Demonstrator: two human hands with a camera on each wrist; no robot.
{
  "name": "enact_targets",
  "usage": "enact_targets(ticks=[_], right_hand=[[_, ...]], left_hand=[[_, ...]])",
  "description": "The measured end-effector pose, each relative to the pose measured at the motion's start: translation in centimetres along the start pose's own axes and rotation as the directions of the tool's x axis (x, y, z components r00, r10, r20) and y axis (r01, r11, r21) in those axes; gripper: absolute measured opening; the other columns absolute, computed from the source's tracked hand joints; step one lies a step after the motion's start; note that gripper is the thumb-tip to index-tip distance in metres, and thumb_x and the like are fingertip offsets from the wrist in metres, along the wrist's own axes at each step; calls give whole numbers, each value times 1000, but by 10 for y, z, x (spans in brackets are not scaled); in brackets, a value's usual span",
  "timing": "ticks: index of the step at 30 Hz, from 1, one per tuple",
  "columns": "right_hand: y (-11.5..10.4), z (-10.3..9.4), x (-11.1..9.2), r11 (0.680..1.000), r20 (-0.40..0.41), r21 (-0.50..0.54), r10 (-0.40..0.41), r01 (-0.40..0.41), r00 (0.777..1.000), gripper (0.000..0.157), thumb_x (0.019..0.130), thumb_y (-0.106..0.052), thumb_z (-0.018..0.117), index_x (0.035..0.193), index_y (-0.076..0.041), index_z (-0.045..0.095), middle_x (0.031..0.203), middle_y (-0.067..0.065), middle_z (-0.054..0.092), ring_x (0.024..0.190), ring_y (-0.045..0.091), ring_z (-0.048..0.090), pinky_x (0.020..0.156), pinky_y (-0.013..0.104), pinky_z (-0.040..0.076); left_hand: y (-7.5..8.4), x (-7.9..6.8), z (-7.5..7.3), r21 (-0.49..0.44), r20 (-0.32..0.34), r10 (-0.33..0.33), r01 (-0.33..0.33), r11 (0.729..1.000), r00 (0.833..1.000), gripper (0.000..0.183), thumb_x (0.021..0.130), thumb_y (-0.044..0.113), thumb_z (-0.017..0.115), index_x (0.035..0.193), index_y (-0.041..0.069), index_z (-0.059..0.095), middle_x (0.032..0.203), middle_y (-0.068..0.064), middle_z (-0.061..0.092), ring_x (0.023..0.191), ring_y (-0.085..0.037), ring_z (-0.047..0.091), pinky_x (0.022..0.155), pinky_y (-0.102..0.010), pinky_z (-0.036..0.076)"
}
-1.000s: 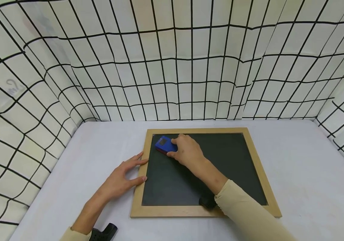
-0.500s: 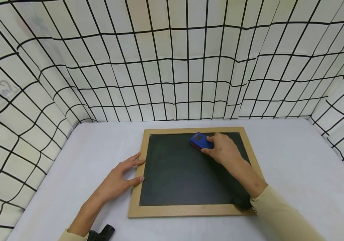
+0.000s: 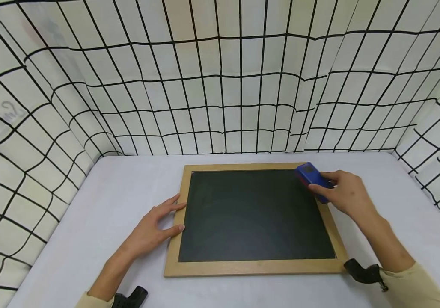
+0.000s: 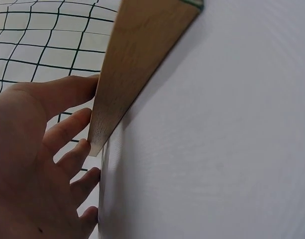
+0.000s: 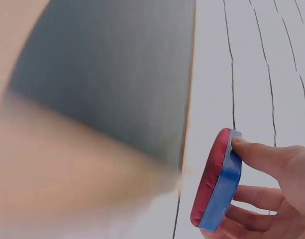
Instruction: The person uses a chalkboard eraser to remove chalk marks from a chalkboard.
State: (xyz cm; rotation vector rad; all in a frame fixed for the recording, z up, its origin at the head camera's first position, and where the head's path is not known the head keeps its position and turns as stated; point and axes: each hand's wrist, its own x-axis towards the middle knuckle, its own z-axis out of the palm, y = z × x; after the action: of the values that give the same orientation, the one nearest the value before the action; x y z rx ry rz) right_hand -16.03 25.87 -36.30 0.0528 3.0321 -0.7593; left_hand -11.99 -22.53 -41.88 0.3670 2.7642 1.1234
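Observation:
A blackboard [image 3: 254, 218] in a light wooden frame lies on the white table. My left hand [image 3: 148, 233] rests at its left edge, thumb and fingertips touching the frame; the left wrist view shows these fingers fairly straight along the wooden side [image 4: 127, 64]. In my right hand [image 3: 349, 192] is a blue chalkboard eraser [image 3: 312, 177], pinched between thumb and fingers over the board's far right corner. From the right wrist view, the eraser's red felt pad [image 5: 210, 179] faces the board side, tilted, with its blue back [image 5: 223, 191] in the fingers.
White table cloth [image 3: 127, 179] surrounds the board. Behind and at both sides rise white walls [image 3: 212, 94] with a black grid. A black wrist device [image 3: 364, 271] sits by the right sleeve, another [image 3: 129, 297] by the left.
My right hand has swept the eraser rightward along the board's upper part, from the far left to the far right corner. The left hand stays at the left frame edge.

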Motion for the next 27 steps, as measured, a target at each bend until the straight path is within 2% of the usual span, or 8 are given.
enact_targets(ticks=[3, 5, 9, 12, 19, 21, 24, 27], right_hand=[[38, -18, -10, 997, -31, -26, 68, -69, 997, 75, 100, -48, 67, 145, 10, 53, 135, 44, 56, 105, 49, 63, 62, 37, 58], [62, -25, -17, 992, -45, -61, 111, -114, 993, 76, 101, -48, 65, 145, 12, 51, 137, 47, 51, 109, 55, 60, 63, 42, 58], [98, -27, -29, 973, -54, -120, 190, -195, 980, 75, 101, -45, 66, 144, 14, 49, 138, 50, 46, 119, 64, 52, 75, 58, 57], [113, -26, -35, 960, -63, -138, 237, -244, 969, 74, 101, -43, 67, 144, 14, 48, 139, 50, 44, 123, 67, 47, 84, 66, 53], [125, -24, -35, 948, -55, -169, 263, -268, 963, 72, 99, -37, 69, 144, 14, 46, 140, 50, 41, 120, 67, 47, 89, 70, 49], [127, -23, -36, 950, -39, -171, 258, -261, 965, 76, 99, -39, 70, 146, 14, 43, 139, 51, 41, 119, 66, 46, 89, 71, 48], [124, -24, -37, 954, -67, -184, 228, -236, 971, 84, 99, -42, 69, 151, 14, 35, 140, 51, 36, 121, 68, 43, 93, 76, 46], [108, -25, -38, 963, -133, -207, 146, -172, 980, 94, 97, -51, 69, 156, 10, 29, 145, 49, 34, 126, 69, 39, 98, 80, 40]], left_hand=[[1, 0, 1, 0, -1, -1, 1, 1000, 1000, 62, 92, 37, 79, 149, 22, 58, 172, -6, 33, 160, -41, 26, 128, -70, 10], [1, 0, 1, 4, -4, 1, -1, 1000, 1000, 62, 93, 37, 79, 149, 22, 58, 172, -6, 33, 160, -41, 26, 128, -70, 10], [2, 0, 2, 10, -8, 2, -2, 1000, 1000, 62, 93, 37, 79, 149, 23, 58, 172, -6, 34, 160, -42, 27, 128, -70, 11], [2, 0, 3, 13, -8, 6, -5, 1000, 1000, 61, 93, 36, 79, 149, 23, 58, 172, -6, 34, 159, -42, 27, 128, -70, 11], [1, -1, 5, 20, -20, 19, -19, 1000, 1000, 61, 93, 36, 79, 149, 23, 58, 171, -7, 35, 159, -41, 29, 127, -70, 11], [2, -2, 5, 29, -23, 24, -23, 999, 999, 61, 93, 36, 78, 149, 22, 58, 171, -7, 35, 159, -42, 29, 127, -70, 12], [5, -3, 6, 85, -35, 22, -19, 996, 999, 63, 94, 39, 77, 150, 22, 57, 170, -6, 37, 157, -42, 33, 126, -70, 20], [13, -3, 7, 197, -66, 14, -1, 980, 998, 63, 96, 46, 73, 152, 22, 55, 168, -6, 41, 153, -42, 40, 121, -69, 32]])
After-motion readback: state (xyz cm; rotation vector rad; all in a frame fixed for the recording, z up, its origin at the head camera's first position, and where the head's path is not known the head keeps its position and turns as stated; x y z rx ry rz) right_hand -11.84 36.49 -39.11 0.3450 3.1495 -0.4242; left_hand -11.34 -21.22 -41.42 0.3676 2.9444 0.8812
